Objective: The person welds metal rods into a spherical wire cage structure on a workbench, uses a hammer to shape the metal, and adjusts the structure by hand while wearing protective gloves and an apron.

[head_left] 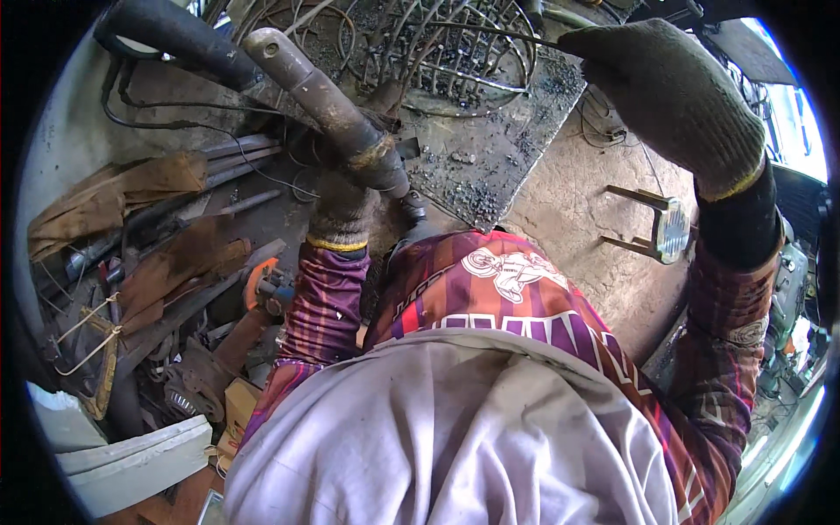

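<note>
My left hand (343, 208), in a dirty knit glove with a yellow cuff, is closed around a thick grey metal cylinder (319, 105). The cylinder slants up to the left and has a rounded end with a hole; a rusty, rough band circles its lower part. Most of the left fingers are hidden behind it. Raised at the upper right, my gloved right hand (674, 101) is closed on a thin dark metal rod (499, 33) that points left above a metal table (534, 131).
Dark grit and a round wire rack (455, 61) lie on the table. A small metal stool (652, 225) stands on the concrete floor to the right. Pipes, brown cloths (122, 197), an orange-handled tool (261, 284) and white blocks (136, 464) crowd the left. A black cable (175, 125) crosses the upper left.
</note>
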Demonstrator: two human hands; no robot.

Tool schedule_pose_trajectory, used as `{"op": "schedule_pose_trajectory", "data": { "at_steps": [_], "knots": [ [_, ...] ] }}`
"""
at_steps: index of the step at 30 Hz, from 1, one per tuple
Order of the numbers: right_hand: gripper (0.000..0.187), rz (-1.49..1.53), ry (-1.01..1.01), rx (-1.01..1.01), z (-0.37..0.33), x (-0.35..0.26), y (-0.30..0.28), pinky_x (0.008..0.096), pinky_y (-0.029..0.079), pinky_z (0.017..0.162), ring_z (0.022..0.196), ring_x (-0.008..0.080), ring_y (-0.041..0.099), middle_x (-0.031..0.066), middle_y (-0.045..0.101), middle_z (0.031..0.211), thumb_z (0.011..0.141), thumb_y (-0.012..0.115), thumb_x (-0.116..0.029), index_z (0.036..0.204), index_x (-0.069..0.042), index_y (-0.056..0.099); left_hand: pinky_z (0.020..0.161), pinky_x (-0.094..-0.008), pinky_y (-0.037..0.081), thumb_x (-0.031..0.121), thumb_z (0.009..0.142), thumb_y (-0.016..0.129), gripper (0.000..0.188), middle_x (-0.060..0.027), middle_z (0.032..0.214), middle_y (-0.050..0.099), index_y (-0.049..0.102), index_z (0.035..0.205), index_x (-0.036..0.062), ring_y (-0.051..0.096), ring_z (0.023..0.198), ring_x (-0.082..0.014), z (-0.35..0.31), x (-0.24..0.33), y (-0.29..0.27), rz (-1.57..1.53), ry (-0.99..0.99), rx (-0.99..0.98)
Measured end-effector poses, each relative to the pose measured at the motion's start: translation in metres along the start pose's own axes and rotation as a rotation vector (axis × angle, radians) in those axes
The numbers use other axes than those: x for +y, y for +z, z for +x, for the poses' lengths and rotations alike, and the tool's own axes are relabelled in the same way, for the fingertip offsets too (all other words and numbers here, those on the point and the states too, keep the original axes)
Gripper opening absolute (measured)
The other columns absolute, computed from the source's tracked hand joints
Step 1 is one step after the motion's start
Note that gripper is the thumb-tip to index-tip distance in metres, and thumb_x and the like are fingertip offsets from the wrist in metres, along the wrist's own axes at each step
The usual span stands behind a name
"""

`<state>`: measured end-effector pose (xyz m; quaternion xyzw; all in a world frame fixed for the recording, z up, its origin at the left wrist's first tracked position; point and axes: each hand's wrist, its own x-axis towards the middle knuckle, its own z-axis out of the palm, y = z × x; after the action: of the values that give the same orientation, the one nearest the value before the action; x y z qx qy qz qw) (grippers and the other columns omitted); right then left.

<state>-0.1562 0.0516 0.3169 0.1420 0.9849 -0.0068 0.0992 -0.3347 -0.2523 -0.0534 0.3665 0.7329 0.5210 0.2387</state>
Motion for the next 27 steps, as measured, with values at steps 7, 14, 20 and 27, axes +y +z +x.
{"op": "schedule_pose_trajectory", "data": {
  "at_steps": [7, 14, 20, 27],
  "knots": [
    [0.027, 0.578, -0.073, -0.046, -0.009, 0.002, 0.019, 0.0403, 0.060, 0.080, 0.087, 0.0269, 0.073, 0.0154, 0.075, 0.098, 0.101, 0.060, -0.019, 0.122, -0.006, 0.071, 0.081, -0.0356, 0.058, 0.021, 0.097, 0.067, 0.023, -0.0060, 0.101, 0.067, 0.064, 0.113, 0.0052, 0.068, 0.093, -0.0199, 0.026, 0.125, 0.001, -0.708, -0.088, -0.044],
    [0.031, 0.124, -0.202, 0.076, -0.011, 0.001, 0.020, 0.0416, 0.058, 0.087, 0.095, 0.0339, 0.072, 0.0175, 0.074, 0.105, 0.099, 0.059, -0.017, 0.128, -0.013, 0.071, 0.082, -0.0365, 0.058, 0.020, 0.095, 0.071, 0.026, -0.0052, 0.103, 0.069, 0.066, 0.115, 0.0047, 0.069, 0.093, -0.0196, 0.030, 0.124, 0.001, -0.161, -0.027, 0.032],
    [0.034, 0.178, -0.184, 0.043, -0.011, -0.007, 0.024, 0.0416, 0.057, 0.088, 0.099, 0.0342, 0.071, 0.0200, 0.073, 0.109, 0.099, 0.059, -0.016, 0.131, -0.009, 0.068, 0.089, -0.0364, 0.054, 0.017, 0.091, 0.077, 0.040, -0.0054, 0.109, 0.069, 0.063, 0.125, 0.0028, 0.066, 0.099, -0.0191, 0.031, 0.140, 0.000, -0.598, -0.163, 0.023],
    [0.034, 0.410, -0.033, -0.066, -0.017, -0.015, 0.039, 0.0449, 0.057, 0.078, 0.086, 0.0382, 0.071, 0.0207, 0.072, 0.091, 0.096, 0.060, -0.020, 0.127, -0.009, 0.070, 0.091, -0.0355, 0.054, 0.020, 0.095, 0.072, 0.037, -0.0048, 0.111, 0.070, 0.063, 0.125, 0.0010, 0.066, 0.099, -0.0167, 0.040, 0.128, 0.001, -0.261, 0.130, -0.003]
  ]
}}
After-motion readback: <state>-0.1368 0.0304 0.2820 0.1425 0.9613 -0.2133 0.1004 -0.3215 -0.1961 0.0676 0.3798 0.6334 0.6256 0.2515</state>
